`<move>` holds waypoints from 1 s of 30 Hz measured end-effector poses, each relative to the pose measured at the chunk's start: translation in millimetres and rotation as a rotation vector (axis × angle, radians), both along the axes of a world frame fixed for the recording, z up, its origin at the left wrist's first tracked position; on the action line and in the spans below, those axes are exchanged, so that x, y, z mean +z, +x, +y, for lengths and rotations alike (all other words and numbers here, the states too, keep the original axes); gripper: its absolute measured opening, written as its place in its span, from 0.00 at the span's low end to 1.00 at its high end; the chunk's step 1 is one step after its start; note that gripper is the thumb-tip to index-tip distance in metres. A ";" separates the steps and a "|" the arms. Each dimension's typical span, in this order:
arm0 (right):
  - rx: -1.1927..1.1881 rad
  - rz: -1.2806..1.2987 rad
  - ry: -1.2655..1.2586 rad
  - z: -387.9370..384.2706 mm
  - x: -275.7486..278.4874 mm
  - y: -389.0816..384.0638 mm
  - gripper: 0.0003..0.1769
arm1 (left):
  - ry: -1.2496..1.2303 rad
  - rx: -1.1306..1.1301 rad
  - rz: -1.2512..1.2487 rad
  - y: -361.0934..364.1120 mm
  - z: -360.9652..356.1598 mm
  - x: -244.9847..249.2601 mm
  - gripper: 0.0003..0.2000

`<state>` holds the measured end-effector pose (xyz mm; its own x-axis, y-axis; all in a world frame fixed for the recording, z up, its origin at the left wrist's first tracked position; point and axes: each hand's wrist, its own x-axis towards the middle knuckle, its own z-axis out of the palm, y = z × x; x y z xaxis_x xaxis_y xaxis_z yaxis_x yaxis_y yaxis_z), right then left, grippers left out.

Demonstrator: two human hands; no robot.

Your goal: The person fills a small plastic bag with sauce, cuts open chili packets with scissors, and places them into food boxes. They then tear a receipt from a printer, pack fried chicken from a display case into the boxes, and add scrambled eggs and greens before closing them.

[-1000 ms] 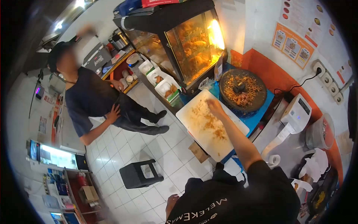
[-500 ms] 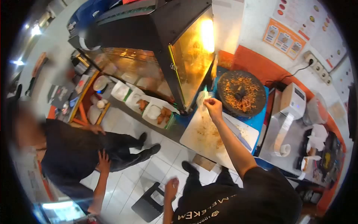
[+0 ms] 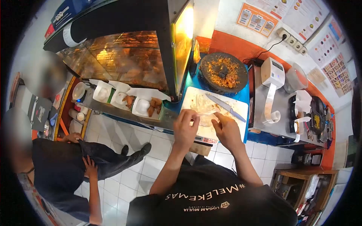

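Clear Plastic Stretched Between Two Bare Hands

Thin clear film point(image 3: 205, 112) is held up over a white cutting board point(image 3: 236, 102), near its left half. One end is pinched between thumb and fingers of the left hand point(image 3: 185, 127), whose grip is closed. At the other end the right hand point(image 3: 230, 132) is held with thumb and forefinger bent and a small gap left between them; whether the film is caught in that grip cannot be told.

On the board, a blue-handled knife point(image 3: 226, 107) is laid slantwise beyond the right hand, and the white surface is marked with brownish smears. Board and wide dark stone mortar point(image 3: 204, 80) are carried by a blue tabletop point(image 3: 193, 81). Orange-brown crumbs point(image 3: 232, 78) are spread in the mortar around a dark pestle point(image 3: 224, 70).

To the left, white boxes point(image 3: 141, 106) are lined up before a lit glass cabinet point(image 3: 113, 62); browned pieces point(image 3: 154, 106) are seen in two of them. To the right, a paper strip point(image 3: 270, 98) is hung from a white printer point(image 3: 272, 71). Farther left, another person's hand point(image 3: 90, 167) is rested at the hip.
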<state>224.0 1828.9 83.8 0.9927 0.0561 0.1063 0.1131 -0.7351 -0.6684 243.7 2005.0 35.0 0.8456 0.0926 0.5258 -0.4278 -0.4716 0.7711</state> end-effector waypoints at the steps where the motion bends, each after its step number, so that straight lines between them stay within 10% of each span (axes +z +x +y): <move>1: 0.011 0.096 0.063 6.0 8.3 0.6 0.09 | 0.122 -0.014 -0.029 -5.8 1.6 5.6 0.10; 3: 0.070 0.212 0.139 8.6 -8.6 7.9 0.12 | 0.182 -0.002 -0.131 -17.9 -0.6 22.1 0.10; 6: 0.135 -0.128 1.165 38.6 -34.2 25.6 0.12 | 0.198 0.062 -0.211 -33.0 -3.6 40.4 0.11; 14: 0.329 0.752 1.943 55.9 39.7 15.8 0.22 | 0.275 0.188 -0.281 -58.3 -11.4 68.9 0.09; 17: 0.560 0.690 1.746 33.8 -98.3 46.8 0.24 | 0.064 0.056 -0.180 -64.0 -25.1 50.1 0.09; 22: 0.174 0.621 1.756 29.7 -78.3 39.8 0.26 | -0.025 -0.114 -0.016 -50.2 -22.3 29.1 0.05; 30: 0.542 0.668 2.022 66.8 -54.8 45.3 0.54 | 0.044 -0.383 0.104 -17.6 11.7 35.4 0.04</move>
<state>269.3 1895.7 29.0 0.8296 0.5475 0.1098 -0.4988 0.8150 -0.2948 226.1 2016.7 70.5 0.8636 -0.2605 0.4316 -0.4995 -0.3269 0.8023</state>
